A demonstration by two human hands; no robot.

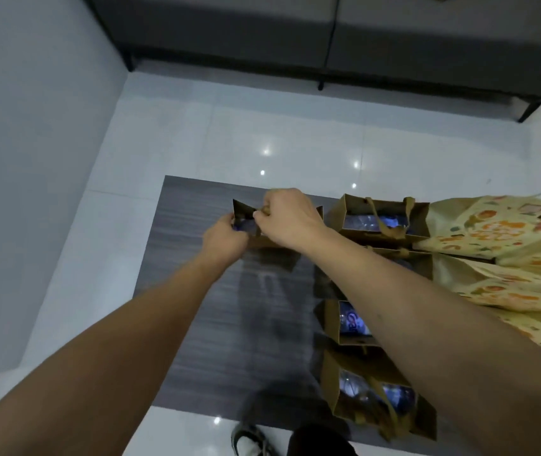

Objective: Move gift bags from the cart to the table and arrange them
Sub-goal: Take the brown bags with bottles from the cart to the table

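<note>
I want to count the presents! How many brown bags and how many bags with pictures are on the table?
Brown paper bags: 5, one held by both hands, one at the far right, one mostly hidden under the right arm, one nearer, one nearest.
Cream bags with cartoon pictures: 2.
Total: 7.

Looks like a home living room. Glossy white floor tiles (229,133) reflecting ceiling lights, a plain pale wall (32,126) on the left, a grey upholstered sofa (295,28) on thin dark legs along the far side, and a low dark wood-grain table (203,291) set before it.
</note>
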